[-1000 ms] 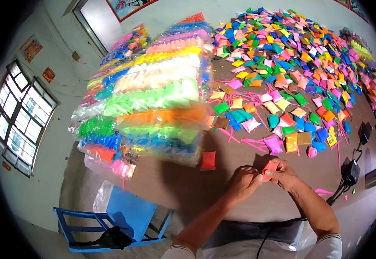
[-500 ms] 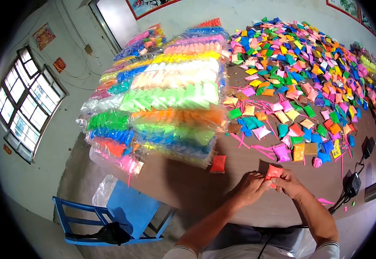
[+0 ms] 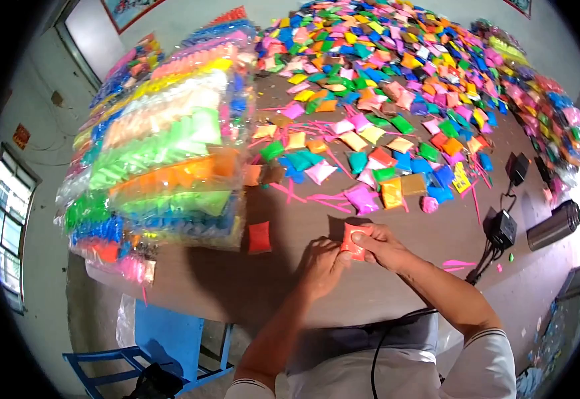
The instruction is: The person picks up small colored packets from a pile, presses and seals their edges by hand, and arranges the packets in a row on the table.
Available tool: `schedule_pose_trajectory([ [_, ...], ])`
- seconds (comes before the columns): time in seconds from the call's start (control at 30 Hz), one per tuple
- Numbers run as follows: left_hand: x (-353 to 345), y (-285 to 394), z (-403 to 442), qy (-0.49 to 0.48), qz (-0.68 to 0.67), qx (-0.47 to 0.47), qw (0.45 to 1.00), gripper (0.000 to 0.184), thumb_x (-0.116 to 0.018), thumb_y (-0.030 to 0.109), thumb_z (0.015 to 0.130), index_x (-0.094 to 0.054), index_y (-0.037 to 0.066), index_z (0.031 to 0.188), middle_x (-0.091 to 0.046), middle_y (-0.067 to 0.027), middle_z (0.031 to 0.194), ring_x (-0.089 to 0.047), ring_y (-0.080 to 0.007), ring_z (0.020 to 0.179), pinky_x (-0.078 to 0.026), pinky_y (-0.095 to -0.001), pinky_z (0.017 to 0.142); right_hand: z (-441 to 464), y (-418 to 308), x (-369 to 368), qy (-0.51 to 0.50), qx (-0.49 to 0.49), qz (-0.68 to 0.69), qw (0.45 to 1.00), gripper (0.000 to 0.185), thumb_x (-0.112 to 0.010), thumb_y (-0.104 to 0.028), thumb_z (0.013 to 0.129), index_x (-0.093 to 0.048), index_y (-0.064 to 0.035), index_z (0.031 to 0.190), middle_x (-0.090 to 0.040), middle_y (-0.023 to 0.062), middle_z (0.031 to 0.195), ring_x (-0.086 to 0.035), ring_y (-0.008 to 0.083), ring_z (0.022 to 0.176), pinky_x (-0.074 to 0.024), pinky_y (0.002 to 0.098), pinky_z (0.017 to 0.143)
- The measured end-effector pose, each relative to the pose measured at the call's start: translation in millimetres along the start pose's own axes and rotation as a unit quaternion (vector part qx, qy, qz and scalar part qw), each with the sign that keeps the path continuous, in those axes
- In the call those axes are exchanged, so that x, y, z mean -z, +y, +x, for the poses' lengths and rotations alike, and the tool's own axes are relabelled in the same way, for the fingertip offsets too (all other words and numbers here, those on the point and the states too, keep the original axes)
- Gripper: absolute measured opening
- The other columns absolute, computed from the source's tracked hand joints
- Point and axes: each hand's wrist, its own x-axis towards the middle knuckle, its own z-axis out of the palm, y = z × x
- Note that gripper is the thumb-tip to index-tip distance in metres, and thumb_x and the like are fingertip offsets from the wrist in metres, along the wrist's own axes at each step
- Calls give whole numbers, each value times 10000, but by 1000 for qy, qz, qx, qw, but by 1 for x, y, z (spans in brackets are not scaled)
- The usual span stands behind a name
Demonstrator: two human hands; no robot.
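Observation:
A small coral-red packet [image 3: 351, 249] is held up between my two hands, just above the table's near side. My left hand [image 3: 322, 266] pinches its lower left edge, fingers curled. From the other side my right hand [image 3: 384, 249] grips it, the thumb pressed on its front face. Another red packet [image 3: 259, 237] lies flat on the table to the left of my hands. Beyond them lie loose packets, among them a purple one [image 3: 362, 199] and an orange one [image 3: 392, 193].
Clear bags of coloured packets [image 3: 163, 173] are stacked on the left. A large heap of mixed packets [image 3: 396, 60] covers the far table, with pink plastic strips [image 3: 330, 201] before it. A black adapter [image 3: 501, 229] and a flask [image 3: 554, 225] are right; a blue chair [image 3: 163, 332] stands lower left.
My view has swung to the right, so the table's contents sit further left in it. The packet remains in both hands, its front face now turned more towards me.

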Motion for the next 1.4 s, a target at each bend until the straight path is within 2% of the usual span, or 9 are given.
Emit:
schedule_pose_trajectory([
  [0.23,-8,-3,-1,37,24,-23,999,440,-376,356,975,-589,65,722,-590,-115,720,-546,-349,744,-404,-459,748,-2,-1,1,-5,-1,26,1000,228,-559,-292,949,-626,-79,901,-486,-50,631,-361,31,505,-248,214,449],
  [0.5,-5,0,-2,3,5,-12,1000,398,-372,323,964,-585,59,755,-592,-112,755,-536,-333,771,-391,-434,758,0,6,-7,9,12,64,998,204,-564,-277,950,-628,-85,921,-596,-34,798,-515,38,711,-409,214,571],
  [0.63,-4,4,-1,2,34,-28,999,379,-380,294,962,-582,56,747,-594,-103,750,-536,-324,766,-390,-427,751,1,6,-3,-8,55,3,998,180,-566,-259,950,-623,-89,934,-593,-33,823,-517,47,726,-424,227,591],
  [0.73,-3,0,-1,-2,0,-8,1000,384,-377,290,966,-579,53,740,-587,-109,746,-536,-322,772,-385,-430,757,-4,-7,-3,-17,-9,45,999,145,-567,-233,940,-614,-98,966,-592,-34,831,-517,47,733,-409,227,577],
  [0.8,-4,-2,-2,-5,-26,14,1000,389,-374,290,968,-579,53,738,-583,-114,745,-535,-321,775,-383,-432,762,-5,-10,0,-10,-72,-30,997,130,-566,-207,928,-606,-105,997,-587,-42,844,-512,48,744,-390,220,562],
  [1.13,-7,0,-3,18,21,-6,1000,414,-393,329,959,-578,62,704,-573,-119,710,-534,-335,761,-395,-438,744,-5,-8,-3,-42,8,-27,999,140,-573,-231,924,-627,-116,984,-571,-53,798,-428,27,616,-338,195,516],
  [1.2,-6,-1,-2,28,9,3,1000,355,-435,286,938,-581,76,692,-574,-111,706,-541,-336,760,-400,-445,754,-3,-5,-2,-17,-24,16,999,164,-584,-254,925,-639,-107,972,-541,-59,718,-408,29,567,-309,201,481],
  [1.27,-5,-2,-2,10,-17,18,1000,477,-358,375,977,-569,49,702,-571,-126,715,-524,-333,756,-388,-429,728,-1,1,0,-5,-18,41,999,184,-582,-269,927,-641,-99,971,-524,-60,687,-394,31,545,-296,206,467],
  [1.4,-5,-1,-2,5,17,4,1000,470,-360,370,975,-565,51,698,-572,-123,716,-524,-333,756,-386,-427,733,-1,3,-3,41,-19,40,998,234,-569,-304,932,-644,-83,955,-505,-54,646,-378,34,521,-277,211,447],
])
